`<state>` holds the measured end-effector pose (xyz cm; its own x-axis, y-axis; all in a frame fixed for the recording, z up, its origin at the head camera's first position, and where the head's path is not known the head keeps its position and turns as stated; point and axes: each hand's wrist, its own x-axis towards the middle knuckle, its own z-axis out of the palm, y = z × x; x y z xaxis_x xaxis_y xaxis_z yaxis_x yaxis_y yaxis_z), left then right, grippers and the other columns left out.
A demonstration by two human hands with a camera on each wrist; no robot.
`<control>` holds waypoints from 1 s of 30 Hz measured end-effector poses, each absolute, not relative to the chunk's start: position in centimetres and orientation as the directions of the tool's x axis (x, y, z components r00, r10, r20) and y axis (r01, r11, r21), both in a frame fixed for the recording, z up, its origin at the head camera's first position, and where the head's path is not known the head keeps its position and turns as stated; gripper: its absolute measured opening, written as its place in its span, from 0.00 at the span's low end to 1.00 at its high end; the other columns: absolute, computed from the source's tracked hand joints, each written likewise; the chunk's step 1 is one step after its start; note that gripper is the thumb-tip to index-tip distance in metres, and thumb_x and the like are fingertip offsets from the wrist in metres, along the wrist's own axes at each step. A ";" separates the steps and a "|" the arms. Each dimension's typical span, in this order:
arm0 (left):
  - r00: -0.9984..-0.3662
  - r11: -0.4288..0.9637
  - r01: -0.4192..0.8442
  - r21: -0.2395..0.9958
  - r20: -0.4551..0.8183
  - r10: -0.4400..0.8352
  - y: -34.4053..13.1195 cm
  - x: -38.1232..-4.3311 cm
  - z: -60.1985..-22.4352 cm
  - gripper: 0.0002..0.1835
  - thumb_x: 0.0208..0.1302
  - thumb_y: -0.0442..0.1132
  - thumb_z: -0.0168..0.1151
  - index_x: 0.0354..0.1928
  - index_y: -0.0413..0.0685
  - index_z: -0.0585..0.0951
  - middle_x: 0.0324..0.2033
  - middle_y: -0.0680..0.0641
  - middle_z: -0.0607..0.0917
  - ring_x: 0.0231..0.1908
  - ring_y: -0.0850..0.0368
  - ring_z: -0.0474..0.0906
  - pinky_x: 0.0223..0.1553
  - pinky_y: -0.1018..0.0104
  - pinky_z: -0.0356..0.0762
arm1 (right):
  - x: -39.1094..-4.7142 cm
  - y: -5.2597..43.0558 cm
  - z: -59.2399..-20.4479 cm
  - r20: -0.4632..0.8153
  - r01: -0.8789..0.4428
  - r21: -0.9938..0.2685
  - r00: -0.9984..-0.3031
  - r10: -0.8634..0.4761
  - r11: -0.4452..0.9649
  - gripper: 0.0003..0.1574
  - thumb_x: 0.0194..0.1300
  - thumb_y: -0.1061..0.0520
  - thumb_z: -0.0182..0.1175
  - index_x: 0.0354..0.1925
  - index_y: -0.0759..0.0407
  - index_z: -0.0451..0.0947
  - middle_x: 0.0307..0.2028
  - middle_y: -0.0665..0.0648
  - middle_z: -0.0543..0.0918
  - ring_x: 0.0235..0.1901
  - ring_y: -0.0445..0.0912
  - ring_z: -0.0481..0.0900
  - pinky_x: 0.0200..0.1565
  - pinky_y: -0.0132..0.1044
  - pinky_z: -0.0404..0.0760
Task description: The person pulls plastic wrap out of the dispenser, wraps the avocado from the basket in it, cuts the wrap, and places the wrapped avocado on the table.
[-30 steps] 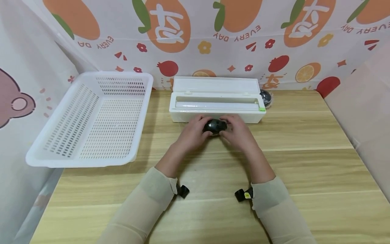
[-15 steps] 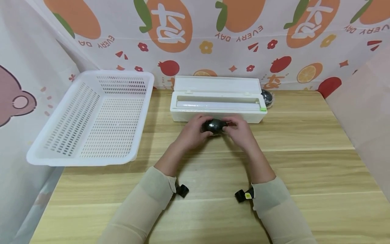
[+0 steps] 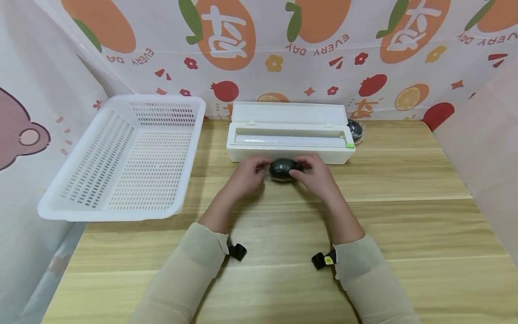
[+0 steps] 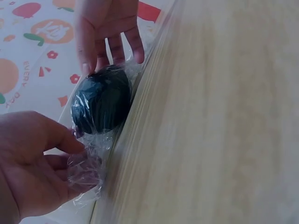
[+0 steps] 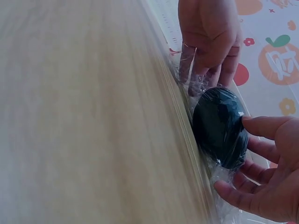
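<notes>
A dark green, avocado-shaped fruit [image 3: 282, 169] lies on the table in front of the white box, wrapped in clear, wrinkled cling film [image 4: 85, 170]. My left hand [image 3: 245, 176] is at the fruit's left end, pinching the loose film that trails there; its fingers are apart from the fruit itself. On the other end, my right hand [image 3: 317, 175] holds the fruit, thumb on the near side and forefinger at the far side. The right wrist view shows more loose film below the fruit, by the right fingers [image 5: 229, 191].
Behind the hands stands a long white cling film dispenser [image 3: 290, 153], lid raised, with a film roll [image 3: 289, 140] inside. A second film-wrapped dark round thing [image 3: 355, 129] sits at its right end. At left is a white perforated basket [image 3: 190, 148]. A printed curtain [image 3: 275, 85] hangs behind.
My left hand has let go of the fruit's side and shifted left onto the loose film. My right hand stays at the right end, its thumb further over the fruit.
</notes>
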<state>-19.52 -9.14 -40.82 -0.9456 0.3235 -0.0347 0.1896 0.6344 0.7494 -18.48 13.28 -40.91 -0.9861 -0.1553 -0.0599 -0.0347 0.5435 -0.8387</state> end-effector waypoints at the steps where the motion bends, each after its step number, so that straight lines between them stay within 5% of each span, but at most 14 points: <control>1: -0.947 0.646 0.204 0.736 -0.018 0.319 -9.2 -19.5 -40.9 0.21 0.61 0.23 0.55 0.55 0.42 0.82 0.54 0.42 0.83 0.58 0.48 0.76 0.62 0.54 0.72 | -18.4 13.2 -40.9 -0.060 -0.033 -0.840 -0.986 -0.154 0.542 0.25 0.63 0.49 0.67 0.56 0.55 0.79 0.59 0.58 0.73 0.56 0.56 0.73 0.59 0.52 0.72; 10: -0.971 0.724 0.225 0.653 0.085 0.225 -9.5 -19.4 -41.4 0.12 0.55 0.26 0.65 0.42 0.41 0.87 0.37 0.45 0.88 0.40 0.52 0.81 0.46 0.58 0.80 | -18.2 13.1 -40.9 -0.051 -0.040 -0.832 -0.988 -0.148 0.554 0.24 0.62 0.48 0.67 0.55 0.54 0.79 0.57 0.57 0.74 0.54 0.55 0.73 0.57 0.52 0.73; 20: -0.980 0.760 0.152 0.632 -0.005 0.200 -8.7 -18.2 -38.7 0.17 0.68 0.37 0.54 0.56 0.43 0.82 0.52 0.44 0.85 0.53 0.49 0.81 0.54 0.53 0.79 | -18.3 13.2 -41.2 -0.033 -0.065 -0.821 -0.987 -0.160 0.567 0.24 0.62 0.49 0.68 0.55 0.55 0.80 0.56 0.59 0.75 0.53 0.55 0.75 0.57 0.50 0.74; 30: -0.960 0.677 0.135 0.724 -0.072 0.269 -8.2 -18.8 -39.8 0.17 0.72 0.48 0.55 0.51 0.42 0.82 0.45 0.44 0.85 0.47 0.51 0.80 0.53 0.54 0.77 | -18.7 13.5 -41.5 -0.063 -0.024 -0.869 -0.985 -0.158 0.495 0.29 0.62 0.48 0.68 0.59 0.55 0.76 0.59 0.57 0.76 0.58 0.54 0.74 0.62 0.48 0.73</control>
<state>-18.81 -8.15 -39.78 -0.9603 0.2694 -0.0721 0.1355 0.6766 0.7238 -18.72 13.49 -41.48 -0.9855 -0.1577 -0.0630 -0.0237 0.4950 -0.8686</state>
